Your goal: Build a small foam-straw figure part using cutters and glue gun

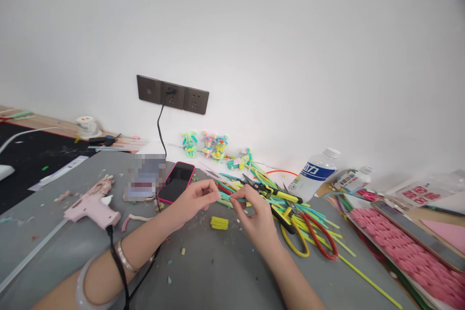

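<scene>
Your two bare hands face each other over a gray surface [203, 276], both held just beyond a small yellow bundle [219, 223]. Your left hand [201, 196] comes in from the bundle's near left side, the forearm ringed by a silver bracelet [125, 257] and a pale bangle [80, 285], the fingers curled and aimed right. Your right hand [250, 206] rises from the bundle's near right side, wrist bent, fingers arched toward the left. In each grip, thumb and forefinger are drawn close at the tips; whether they pinch something thin or merely pass in front of a teal strand, you cannot tell from here. The fingertips of the two hands are near each other, apart. The yellow bundle lies untouched on the surface. Beyond it and to its right spread green and yellow strands [285, 203], with red-and-yellow-handled scissors [294, 209] among them. Well left of the bundle lies a pink glue gun [92, 208]; beyond it and left, a pink-edged phone [177, 181].
</scene>
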`<act>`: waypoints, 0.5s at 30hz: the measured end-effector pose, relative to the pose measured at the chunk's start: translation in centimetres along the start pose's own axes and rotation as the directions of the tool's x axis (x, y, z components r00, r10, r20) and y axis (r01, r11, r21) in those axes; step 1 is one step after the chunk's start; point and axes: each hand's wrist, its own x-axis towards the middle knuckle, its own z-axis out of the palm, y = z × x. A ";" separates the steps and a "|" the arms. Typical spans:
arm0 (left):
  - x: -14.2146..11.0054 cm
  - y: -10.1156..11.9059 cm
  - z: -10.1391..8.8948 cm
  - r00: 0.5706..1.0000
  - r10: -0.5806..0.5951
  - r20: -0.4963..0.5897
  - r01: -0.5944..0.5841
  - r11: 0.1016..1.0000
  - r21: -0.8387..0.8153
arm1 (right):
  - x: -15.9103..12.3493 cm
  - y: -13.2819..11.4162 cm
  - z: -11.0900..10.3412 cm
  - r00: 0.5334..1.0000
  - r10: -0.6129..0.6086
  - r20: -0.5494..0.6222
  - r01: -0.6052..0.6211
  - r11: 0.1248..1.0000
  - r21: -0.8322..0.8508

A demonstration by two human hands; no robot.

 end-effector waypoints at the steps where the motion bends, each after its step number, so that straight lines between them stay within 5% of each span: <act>1: 0.0 -0.1 0.0 1.000 0.012 -0.017 -0.012 1.000 -0.010 | 0.0 -0.1 0.1 1.000 0.013 0.005 -0.013 1.000 0.026; 10: -0.2 -0.2 0.6 0.992 0.045 -0.115 -0.050 0.998 -0.044 | -0.5 -0.7 0.8 0.988 0.029 0.149 -0.052 0.986 0.155; 15: 0.0 -0.3 0.4 0.993 0.038 -0.116 -0.037 0.999 0.004 | -0.5 -0.3 0.6 0.992 0.023 0.127 -0.037 0.993 0.110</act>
